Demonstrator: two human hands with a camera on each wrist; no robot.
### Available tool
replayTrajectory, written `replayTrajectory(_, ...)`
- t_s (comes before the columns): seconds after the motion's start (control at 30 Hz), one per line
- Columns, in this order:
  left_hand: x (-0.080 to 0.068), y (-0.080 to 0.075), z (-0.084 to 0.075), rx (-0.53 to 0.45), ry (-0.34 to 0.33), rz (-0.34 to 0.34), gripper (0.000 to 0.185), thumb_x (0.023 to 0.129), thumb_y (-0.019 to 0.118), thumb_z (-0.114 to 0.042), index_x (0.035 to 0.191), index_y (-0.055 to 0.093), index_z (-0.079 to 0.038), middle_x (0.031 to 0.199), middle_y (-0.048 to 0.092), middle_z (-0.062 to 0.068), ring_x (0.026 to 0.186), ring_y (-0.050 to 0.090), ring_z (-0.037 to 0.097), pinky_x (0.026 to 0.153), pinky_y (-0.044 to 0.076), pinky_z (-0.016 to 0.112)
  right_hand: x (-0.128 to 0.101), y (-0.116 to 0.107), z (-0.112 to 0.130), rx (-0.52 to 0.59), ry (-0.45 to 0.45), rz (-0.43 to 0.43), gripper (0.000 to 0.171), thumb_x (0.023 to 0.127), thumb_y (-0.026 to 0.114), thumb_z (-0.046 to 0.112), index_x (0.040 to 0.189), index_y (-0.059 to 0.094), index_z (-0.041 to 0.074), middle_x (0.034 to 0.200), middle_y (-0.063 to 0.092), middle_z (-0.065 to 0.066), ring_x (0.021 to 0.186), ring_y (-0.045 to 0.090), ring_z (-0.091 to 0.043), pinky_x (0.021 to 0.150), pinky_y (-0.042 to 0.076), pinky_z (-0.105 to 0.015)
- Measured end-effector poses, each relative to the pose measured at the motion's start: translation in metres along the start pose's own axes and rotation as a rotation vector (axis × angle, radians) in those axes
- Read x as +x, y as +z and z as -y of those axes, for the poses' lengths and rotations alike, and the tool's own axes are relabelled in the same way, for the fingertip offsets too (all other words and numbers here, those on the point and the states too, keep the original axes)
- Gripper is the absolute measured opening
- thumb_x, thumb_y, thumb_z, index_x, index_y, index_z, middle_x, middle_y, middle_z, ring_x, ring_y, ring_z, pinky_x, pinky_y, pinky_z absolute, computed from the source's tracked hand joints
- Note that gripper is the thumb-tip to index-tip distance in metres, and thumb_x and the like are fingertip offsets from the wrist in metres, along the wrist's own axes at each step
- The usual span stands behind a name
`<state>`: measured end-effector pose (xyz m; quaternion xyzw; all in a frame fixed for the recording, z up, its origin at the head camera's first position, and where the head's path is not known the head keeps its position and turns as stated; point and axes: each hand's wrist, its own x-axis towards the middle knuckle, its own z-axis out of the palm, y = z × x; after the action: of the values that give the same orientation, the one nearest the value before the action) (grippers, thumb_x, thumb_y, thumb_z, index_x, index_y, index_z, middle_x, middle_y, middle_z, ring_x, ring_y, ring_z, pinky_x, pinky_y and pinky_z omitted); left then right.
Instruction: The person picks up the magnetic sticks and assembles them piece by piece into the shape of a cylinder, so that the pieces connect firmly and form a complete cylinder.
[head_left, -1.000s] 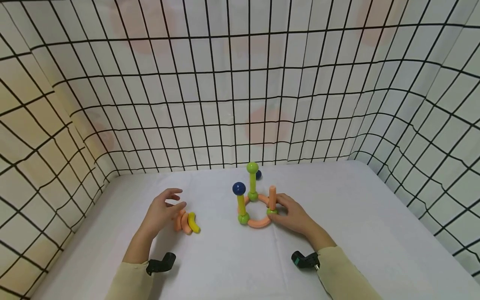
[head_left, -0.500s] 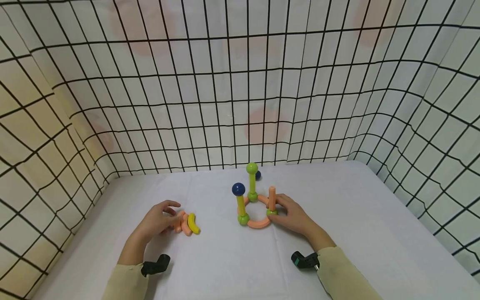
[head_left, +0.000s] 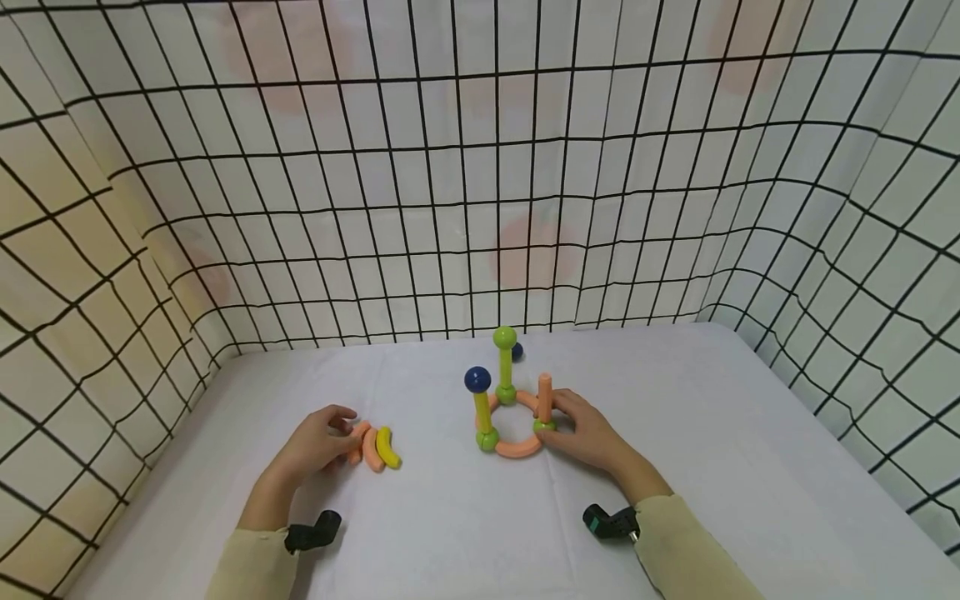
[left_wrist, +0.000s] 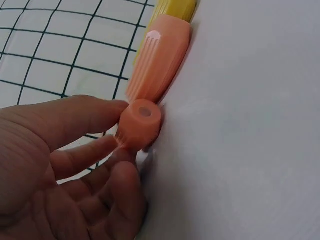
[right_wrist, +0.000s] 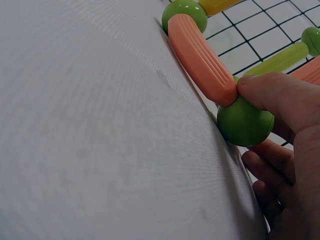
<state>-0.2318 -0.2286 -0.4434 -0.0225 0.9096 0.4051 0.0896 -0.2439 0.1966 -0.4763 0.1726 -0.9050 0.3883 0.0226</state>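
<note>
My left hand (head_left: 311, 442) pinches the end of an orange curved stick (left_wrist: 140, 125) between thumb and fingers, low at the table. Touching it lies a second orange curved stick (head_left: 372, 450), with a yellow curved stick (head_left: 387, 447) alongside. My right hand (head_left: 588, 432) grips a green ball (right_wrist: 245, 122) at the right corner of a ring of orange curved sticks (head_left: 517, 448) joined by green balls. From that corner rises an upright orange stick (head_left: 545, 396). A yellow stick (head_left: 482, 412) topped by a blue ball (head_left: 477, 379) and a green stick (head_left: 506, 367) topped by a green ball (head_left: 505, 337) stand on the other corners.
Behind the green stick sits another blue ball (head_left: 517, 352), partly hidden. White cloth (head_left: 465, 533) covers the table. A white backdrop with black grid lines (head_left: 450, 200) closes off the back and both sides. Each wrist wears a small black camera (head_left: 315, 531).
My left hand has come down onto the leftmost orange curved stick, and its fingers have closed on it. The right hand keeps its hold on the ring, which has stayed in place.
</note>
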Motion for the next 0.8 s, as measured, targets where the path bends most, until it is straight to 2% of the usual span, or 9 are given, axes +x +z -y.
replayTrajectory(0.27,-0.0020,0.0047,-0.0037,0.023,-0.051,-0.053,0.042,0.091,0.071,-0.023,0.121,0.060,0.004,0.086,0.061,0.010,0.060,0.055,0.015,0.056,0.049,0.027,0.0006,0.0014,-0.0019,0.001,0.007,0.006,0.032,0.087,0.075,0.036,0.116,0.065,0.026,0.140,0.058,0.000,0.139,0.047,-0.032,0.113,0.036,-0.060)
replayTrajectory(0.43,-0.0009,0.0057,-0.0042,0.056,-0.040,-0.087,0.039,0.090,0.072,-0.022,0.116,0.063,0.005,0.085,0.063,0.009,0.065,0.057,0.015,0.059,0.048,0.025,0.0001,0.0011,-0.0013,0.007,-0.002,0.003,0.031,0.087,0.075,0.035,0.115,0.065,0.027,0.139,0.058,0.000,0.139,0.047,-0.033,0.113,0.035,-0.060)
replayTrajectory(0.53,-0.0005,0.0057,-0.0041,0.077,-0.043,-0.108,0.038,0.090,0.072,-0.025,0.114,0.065,0.004,0.077,0.064,0.007,0.068,0.057,0.016,0.061,0.046,0.025,0.0001,0.0011,-0.0015,0.003,0.001,0.004,0.031,0.087,0.075,0.035,0.115,0.065,0.027,0.139,0.058,0.000,0.140,0.047,-0.032,0.113,0.035,-0.060)
replayTrajectory(0.67,-0.0014,0.0048,-0.0030,0.082,-0.062,-0.138,0.040,0.092,0.070,-0.031,0.115,0.066,0.002,0.068,0.063,0.004,0.070,0.055,0.018,0.062,0.044,0.027,0.0001,0.0011,-0.0022,0.004,0.009,0.004,0.030,0.087,0.076,0.034,0.115,0.065,0.028,0.140,0.057,0.001,0.141,0.045,-0.031,0.114,0.035,-0.059)
replayTrajectory(0.8,-0.0016,0.0030,-0.0034,0.058,-0.059,-0.167,0.043,0.093,0.069,-0.034,0.116,0.066,0.003,0.067,0.064,0.005,0.067,0.055,0.018,0.061,0.043,0.028,0.0001,0.0011,-0.0021,0.005,-0.003,0.002,0.030,0.087,0.076,0.033,0.115,0.065,0.027,0.139,0.058,0.000,0.139,0.048,-0.031,0.114,0.036,-0.059)
